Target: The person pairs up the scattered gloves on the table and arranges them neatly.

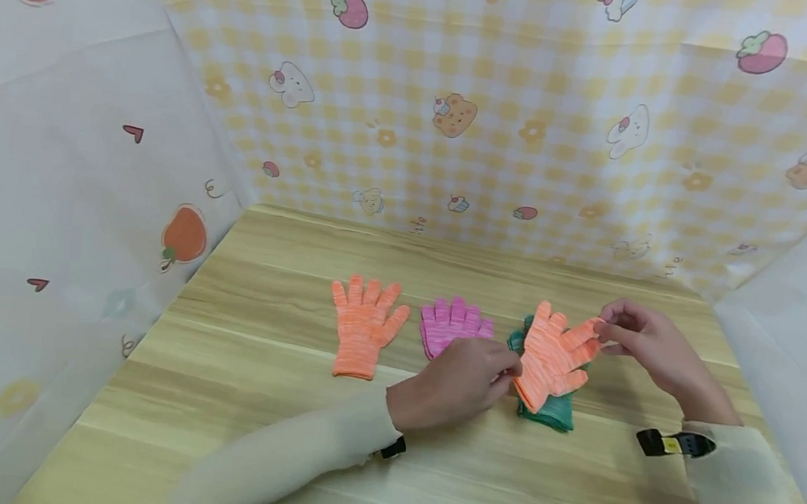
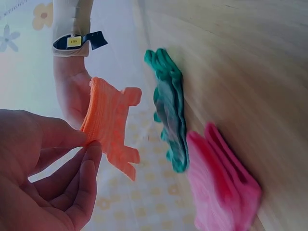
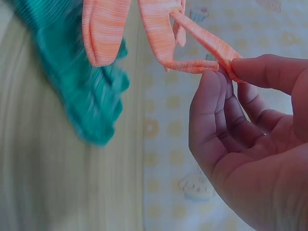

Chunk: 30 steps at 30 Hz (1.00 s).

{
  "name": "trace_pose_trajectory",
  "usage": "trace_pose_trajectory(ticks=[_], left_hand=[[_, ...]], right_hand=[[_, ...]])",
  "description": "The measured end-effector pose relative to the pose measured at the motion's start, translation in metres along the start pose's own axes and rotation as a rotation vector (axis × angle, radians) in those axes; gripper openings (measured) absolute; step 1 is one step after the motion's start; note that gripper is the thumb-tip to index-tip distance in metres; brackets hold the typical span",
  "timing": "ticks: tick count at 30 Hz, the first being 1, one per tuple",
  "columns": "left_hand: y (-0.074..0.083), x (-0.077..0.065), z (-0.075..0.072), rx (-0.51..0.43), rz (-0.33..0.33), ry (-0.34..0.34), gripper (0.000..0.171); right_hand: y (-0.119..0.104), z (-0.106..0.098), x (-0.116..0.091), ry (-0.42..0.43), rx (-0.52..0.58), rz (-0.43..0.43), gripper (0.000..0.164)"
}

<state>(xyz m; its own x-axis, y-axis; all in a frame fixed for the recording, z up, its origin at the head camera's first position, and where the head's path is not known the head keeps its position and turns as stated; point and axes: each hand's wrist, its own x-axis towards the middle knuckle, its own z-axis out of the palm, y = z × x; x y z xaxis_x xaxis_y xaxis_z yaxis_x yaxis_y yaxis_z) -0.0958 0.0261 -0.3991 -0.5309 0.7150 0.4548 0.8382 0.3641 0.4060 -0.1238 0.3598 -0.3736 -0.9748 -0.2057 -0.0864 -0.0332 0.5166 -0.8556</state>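
Observation:
An orange knit glove (image 1: 551,359) is stretched between both hands, raised above a green glove (image 1: 552,412). My left hand (image 1: 461,379) pinches its cuff between thumb and fingers, as the left wrist view shows. With thumb and fingertips my right hand (image 1: 641,340) pinches the tips of two of its fingers; in the right wrist view the orange fingers (image 3: 207,43) are drawn toward that hand. The green glove (image 2: 168,110) lies on the table beneath, partly covered in the head view. Beside it is a pink glove (image 1: 450,328), its lower part hidden behind my left hand.
A second orange glove (image 1: 359,330) lies flat on the wood-grain table (image 1: 255,297), left of the pink one, fingers spread toward the back. A yellow checked cloth (image 1: 411,129) rises behind the table, and white printed cloth (image 1: 88,186) hangs at the left side.

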Motion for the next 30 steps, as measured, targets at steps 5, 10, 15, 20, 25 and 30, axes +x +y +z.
trace_pose_trajectory(ticks=[5, 10, 15, 20, 25, 30], left_hand=[[-0.01, -0.018, -0.014, 0.001, -0.042, 0.039, 0.015], [-0.019, -0.035, -0.025, 0.032, -0.099, 0.045, 0.011], [-0.026, -0.052, -0.032, 0.048, -0.129, 0.092, 0.012], [-0.032, -0.069, -0.041, 0.043, -0.159, 0.141, 0.01], [-0.037, -0.087, -0.048, 0.02, -0.206, 0.176, 0.009], [-0.041, -0.103, -0.055, -0.006, -0.243, 0.204, 0.011]], right_hand=[[-0.016, 0.017, 0.02, -0.037, 0.026, -0.019, 0.022], [-0.03, 0.032, 0.036, -0.076, 0.042, -0.031, 0.022], [-0.042, 0.045, 0.049, -0.104, 0.035, -0.035, 0.022], [-0.054, 0.057, 0.06, -0.12, 0.022, -0.055, 0.022], [-0.066, 0.071, 0.074, -0.148, 0.029, -0.079, 0.021], [-0.077, 0.085, 0.089, -0.176, 0.054, -0.09, 0.021]])
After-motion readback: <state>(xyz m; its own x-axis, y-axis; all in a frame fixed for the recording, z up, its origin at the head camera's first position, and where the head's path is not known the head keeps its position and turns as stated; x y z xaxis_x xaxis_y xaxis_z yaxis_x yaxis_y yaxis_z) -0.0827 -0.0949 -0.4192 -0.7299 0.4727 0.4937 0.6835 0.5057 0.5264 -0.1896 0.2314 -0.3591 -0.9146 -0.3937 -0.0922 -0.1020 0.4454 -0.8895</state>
